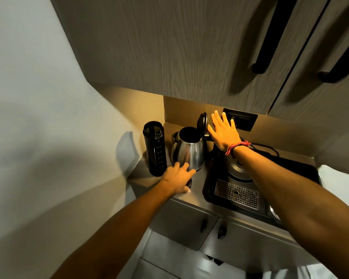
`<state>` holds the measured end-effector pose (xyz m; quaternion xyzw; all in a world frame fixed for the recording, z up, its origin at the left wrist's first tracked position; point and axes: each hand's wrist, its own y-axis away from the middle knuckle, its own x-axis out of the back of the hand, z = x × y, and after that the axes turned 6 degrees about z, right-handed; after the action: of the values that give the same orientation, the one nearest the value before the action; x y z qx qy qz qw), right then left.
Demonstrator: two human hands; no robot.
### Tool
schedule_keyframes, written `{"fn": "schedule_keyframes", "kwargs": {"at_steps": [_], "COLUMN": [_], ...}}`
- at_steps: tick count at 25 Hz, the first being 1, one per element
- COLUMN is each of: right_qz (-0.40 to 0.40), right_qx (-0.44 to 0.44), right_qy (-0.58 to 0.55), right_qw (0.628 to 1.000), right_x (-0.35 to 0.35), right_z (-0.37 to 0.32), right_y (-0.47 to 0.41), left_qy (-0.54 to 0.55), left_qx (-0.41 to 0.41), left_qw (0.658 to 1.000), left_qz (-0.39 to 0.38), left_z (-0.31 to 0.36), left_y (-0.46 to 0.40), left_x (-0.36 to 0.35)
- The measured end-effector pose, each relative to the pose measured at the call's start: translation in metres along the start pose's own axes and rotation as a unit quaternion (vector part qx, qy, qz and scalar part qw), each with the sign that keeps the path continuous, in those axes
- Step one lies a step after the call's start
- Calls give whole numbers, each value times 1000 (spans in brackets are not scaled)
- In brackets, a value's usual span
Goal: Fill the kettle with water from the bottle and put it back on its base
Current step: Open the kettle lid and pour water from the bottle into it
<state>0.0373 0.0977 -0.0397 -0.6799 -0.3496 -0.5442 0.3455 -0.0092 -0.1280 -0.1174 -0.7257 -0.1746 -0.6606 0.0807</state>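
The bottle stands just left of the kettle, leaving a narrow gap. The raised lid blocks the kettle's rear; its mouth is open from above. The dark tray crowds the right, perhaps touching the kettle.

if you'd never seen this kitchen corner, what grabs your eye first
The shiny steel kettle stands mid-counter with its black lid flipped up, lit by warm light from under the cabinets. A tall dark cylindrical bottle stands just left of it. The left hand rests at the kettle's base, while the open right hand, red thread at the wrist, hovers beside the lid.
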Motion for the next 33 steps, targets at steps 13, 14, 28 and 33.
{"fn": "schedule_keyframes", "kwargs": {"at_steps": [13,14,28,33], "right_qz": [17,15,14,18], "right_qx": [22,20,-11,-21], "right_qy": [6,7,-14,-29], "right_qw": [1000,1000,1000,999], "right_x": [-1,-2,-6,-9], "right_z": [1,2,0,1], "right_y": [-6,-5,-4,-3], "left_qy": [556,577,487,372], "left_qx": [325,323,318,289], "left_qw": [720,701,721,818], "left_qz": [258,267,377,330], "left_z": [-117,-116,-78,-85], "left_y": [5,5,-13,-24], "left_x": [76,70,43,60]}}
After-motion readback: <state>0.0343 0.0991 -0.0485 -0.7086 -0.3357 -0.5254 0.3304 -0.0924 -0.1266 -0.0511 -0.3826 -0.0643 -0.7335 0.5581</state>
